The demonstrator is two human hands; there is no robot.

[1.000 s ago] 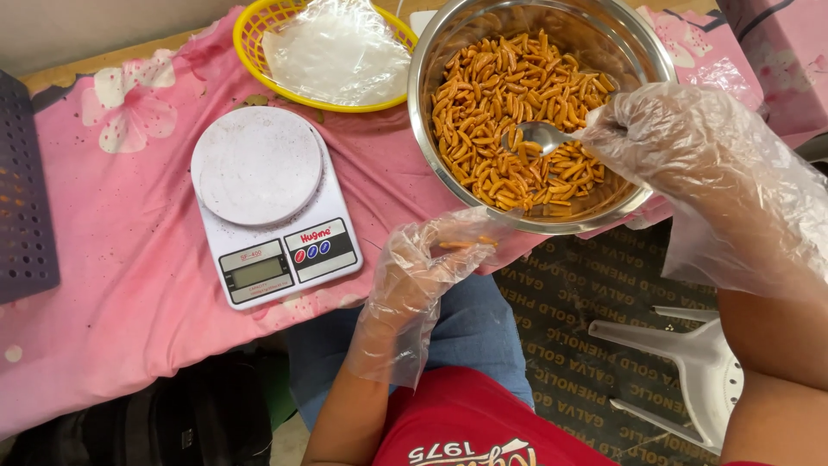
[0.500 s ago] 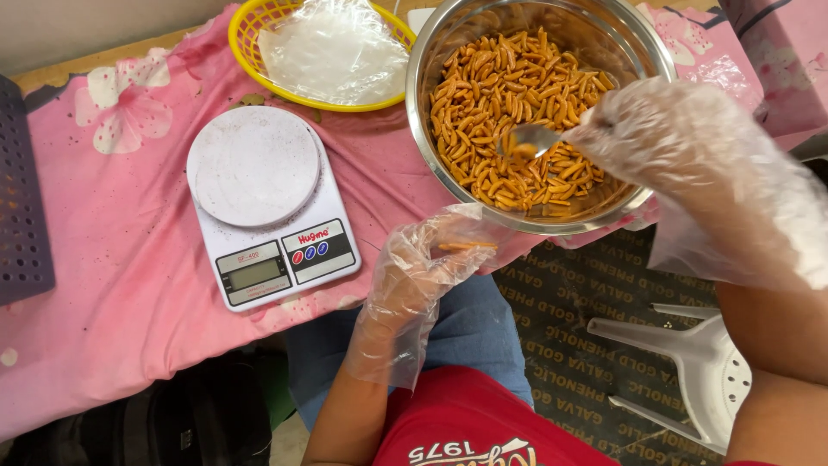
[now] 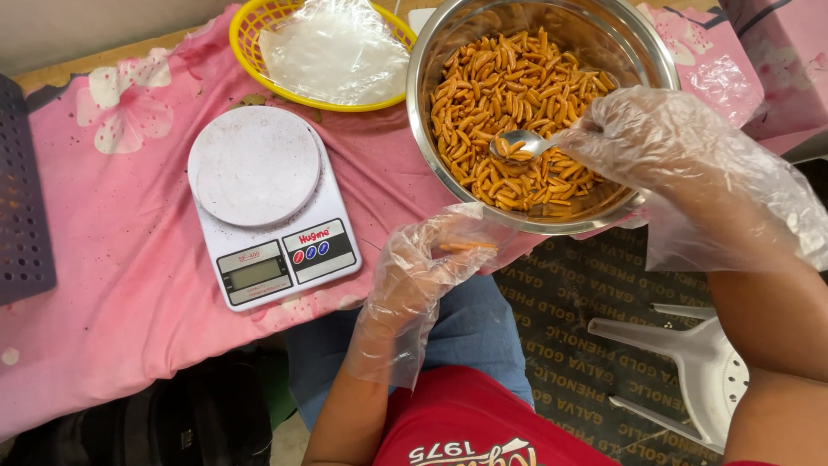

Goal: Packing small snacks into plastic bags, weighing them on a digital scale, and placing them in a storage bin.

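Observation:
A steel bowl (image 3: 429, 155) full of orange stick snacks (image 3: 492, 95) sits on the pink cloth at the upper right. My right hand (image 3: 655, 147), in a clear plastic glove, holds a metal spoon (image 3: 516, 145) whose head rests in the snacks with a few pieces on it. My left hand (image 3: 423, 267), also gloved, hovers at the bowl's near rim by the table edge, fingers curled around one orange snack stick (image 3: 466, 248). A white kitchen scale (image 3: 263, 203) with a round platform stands left of the bowl.
A yellow plastic basket (image 3: 259, 17) holding clear plastic bags sits behind the scale. A dark perforated crate (image 3: 21, 216) is at the far left. A white plastic stool (image 3: 699, 362) lies on the floor at the lower right.
The spoon has moved left and a little up across the snacks. The left hand stays near the bowl's rim. The view has shifted slightly.

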